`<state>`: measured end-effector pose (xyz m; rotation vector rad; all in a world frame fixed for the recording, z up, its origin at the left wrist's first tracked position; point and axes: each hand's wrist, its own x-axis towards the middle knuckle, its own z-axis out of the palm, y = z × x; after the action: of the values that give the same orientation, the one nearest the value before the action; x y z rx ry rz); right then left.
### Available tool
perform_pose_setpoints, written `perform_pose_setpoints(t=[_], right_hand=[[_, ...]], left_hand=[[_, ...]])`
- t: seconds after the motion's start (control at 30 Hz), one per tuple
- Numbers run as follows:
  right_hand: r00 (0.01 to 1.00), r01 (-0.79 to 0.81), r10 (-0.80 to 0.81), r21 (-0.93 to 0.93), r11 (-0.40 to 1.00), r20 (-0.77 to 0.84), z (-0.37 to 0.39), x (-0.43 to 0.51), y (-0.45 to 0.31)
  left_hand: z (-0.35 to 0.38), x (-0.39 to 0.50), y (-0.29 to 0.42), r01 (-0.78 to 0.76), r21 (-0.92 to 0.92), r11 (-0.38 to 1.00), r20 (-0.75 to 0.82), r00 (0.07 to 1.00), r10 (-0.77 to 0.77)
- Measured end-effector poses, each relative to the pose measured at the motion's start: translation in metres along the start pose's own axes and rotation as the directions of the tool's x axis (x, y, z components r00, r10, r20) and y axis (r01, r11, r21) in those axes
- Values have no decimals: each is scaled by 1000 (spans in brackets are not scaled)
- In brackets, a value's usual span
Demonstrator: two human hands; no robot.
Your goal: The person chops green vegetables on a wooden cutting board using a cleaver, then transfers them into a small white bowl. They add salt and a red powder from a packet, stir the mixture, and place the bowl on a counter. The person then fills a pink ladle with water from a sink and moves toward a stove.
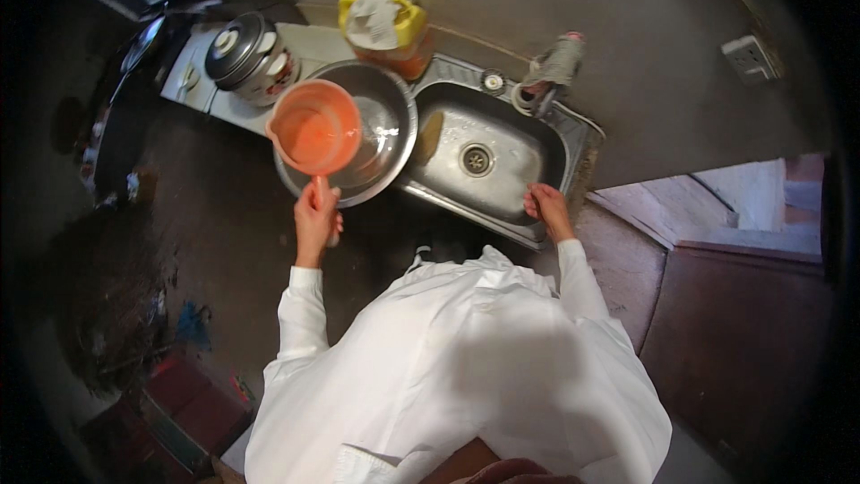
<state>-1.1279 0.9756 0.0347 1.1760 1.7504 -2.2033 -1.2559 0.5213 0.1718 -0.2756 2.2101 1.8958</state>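
My left hand grips the handle of an orange plastic water dipper. The dipper is above the left part of a wide metal basin; I cannot tell whether it holds water. The basin stands beside a stainless steel sink and overlaps its left edge. My right hand is over the sink's front right corner, fingers curled; whether anything small is between them cannot be told. A brown patch or object shows at the sink's left side, left of the drain.
A lidded pot stands on the counter at the left. Behind the basin is a yellow-handled container with a cloth on top. A cloth-wrapped faucet rises behind the sink. A wall socket is at the upper right.
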Motion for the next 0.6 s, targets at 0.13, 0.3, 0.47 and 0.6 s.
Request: perform_pose_setpoints(t=[0.13, 0.3, 0.47, 0.6], right_hand=[[987, 100, -73, 190, 977, -145, -10, 55, -44], [984, 87, -43, 260, 962, -171, 3, 124, -93], [980, 122, -91, 174, 977, -175, 9, 152, -98], [975, 60, -55, 17, 998, -217, 7, 155, -91]], left_hand=[[75, -31, 12, 286, -190, 939, 399, 896, -192], [143, -51, 28, 477, -162, 864, 638, 718, -277], [166, -59, 38, 478, -118, 870, 694, 667, -272], [173, -60, 42, 455, -96, 885, 696, 667, -267]])
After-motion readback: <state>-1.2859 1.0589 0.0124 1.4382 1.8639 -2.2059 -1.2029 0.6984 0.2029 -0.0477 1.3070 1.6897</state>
